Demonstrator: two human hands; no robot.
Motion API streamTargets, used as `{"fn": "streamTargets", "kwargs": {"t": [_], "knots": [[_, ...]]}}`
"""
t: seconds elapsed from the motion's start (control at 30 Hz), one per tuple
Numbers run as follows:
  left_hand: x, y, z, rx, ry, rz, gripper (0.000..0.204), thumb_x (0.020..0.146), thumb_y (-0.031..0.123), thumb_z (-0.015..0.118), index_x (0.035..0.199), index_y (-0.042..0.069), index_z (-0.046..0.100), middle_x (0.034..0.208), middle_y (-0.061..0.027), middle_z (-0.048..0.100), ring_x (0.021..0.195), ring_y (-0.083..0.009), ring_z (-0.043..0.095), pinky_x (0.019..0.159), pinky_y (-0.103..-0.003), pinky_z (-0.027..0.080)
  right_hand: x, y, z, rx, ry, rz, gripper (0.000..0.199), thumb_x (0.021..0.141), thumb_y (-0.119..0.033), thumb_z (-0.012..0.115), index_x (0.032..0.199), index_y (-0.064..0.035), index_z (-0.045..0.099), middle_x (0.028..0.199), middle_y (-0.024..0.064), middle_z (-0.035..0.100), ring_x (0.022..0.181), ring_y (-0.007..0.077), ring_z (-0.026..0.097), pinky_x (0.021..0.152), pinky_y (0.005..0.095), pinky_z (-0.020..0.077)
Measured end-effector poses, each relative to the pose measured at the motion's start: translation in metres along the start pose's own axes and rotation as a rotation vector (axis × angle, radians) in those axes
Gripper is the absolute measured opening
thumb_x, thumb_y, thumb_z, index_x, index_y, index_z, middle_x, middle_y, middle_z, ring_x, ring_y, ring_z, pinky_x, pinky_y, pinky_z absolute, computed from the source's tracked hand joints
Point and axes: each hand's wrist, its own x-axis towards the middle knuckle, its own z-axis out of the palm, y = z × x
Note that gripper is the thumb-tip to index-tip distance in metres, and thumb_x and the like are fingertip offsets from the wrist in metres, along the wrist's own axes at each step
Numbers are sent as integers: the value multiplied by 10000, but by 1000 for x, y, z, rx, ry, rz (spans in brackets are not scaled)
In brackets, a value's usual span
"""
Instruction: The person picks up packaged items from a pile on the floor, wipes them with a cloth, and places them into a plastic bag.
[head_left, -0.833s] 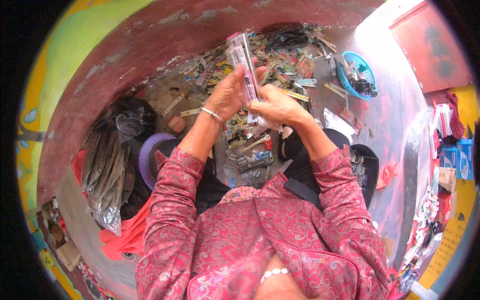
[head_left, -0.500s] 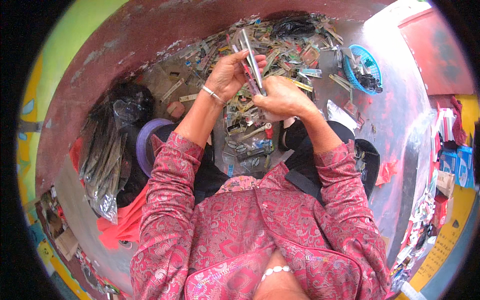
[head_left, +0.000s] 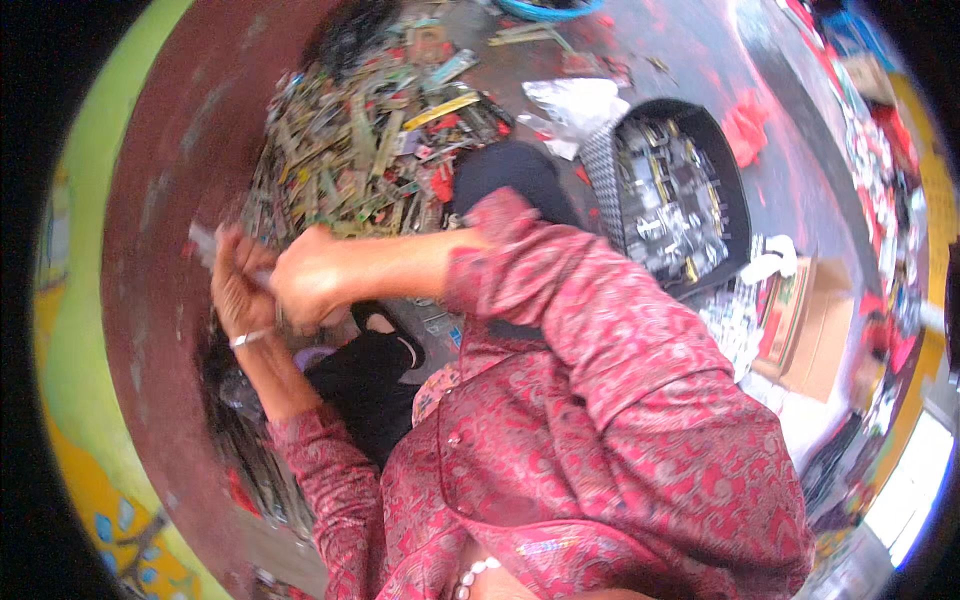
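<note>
Up close to the dark red wall, my left hand is closed around a slim, pale clear packet whose end sticks out above the fingers. Motion blurs its details. My right hand is a fist pressed against the left, at the packet's lower end; its fingertips are hidden behind the knuckles. Beyond both hands, a loose pile of slim packets in clear, yellow, green and red covers the floor.
A black basket holding small clear and silver packs stands right of my leg. Near it are a white plastic bag, red plastic and an open cardboard box. A blue basket shows at the top edge. The wall rises at left.
My view has turned rightward, bringing the black basket into sight. Both hands, still together on the packet, now appear farther left and lower, with the right arm reaching across my body.
</note>
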Motion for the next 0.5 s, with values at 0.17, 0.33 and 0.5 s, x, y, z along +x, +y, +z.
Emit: {"fn": "streamTargets", "kwargs": {"t": [0.17,0.33,0.5], "knots": [[9,-13,17,-1475,-179,-583,242,868,284,502,901,50,555,694,12,509,661,-99,483,639,-223,402,36,-4,0,240,695,117,235,667,-354,604,598,-134,648,682,64,637,676,201,595,608,359,457],[18,-33,48,-3086,-431,-785,253,876,315,469,922,86,565,765,9,551,716,-110,516,678,-242,408,50,-17,7,174,1091,124,246,730,-342,563,626,-136,646,785,85,634,816,184,571,668,352,445],[18,-29,79,-3451,-1279,-447,323,843,328,509,1054,84,530,1052,-41,562,936,-152,529,823,-262,401,58,-18,16,-76,1088,148,271,770,-334,524,657,-120,647,859,103,621,919,165,542,693,341,432]]}}
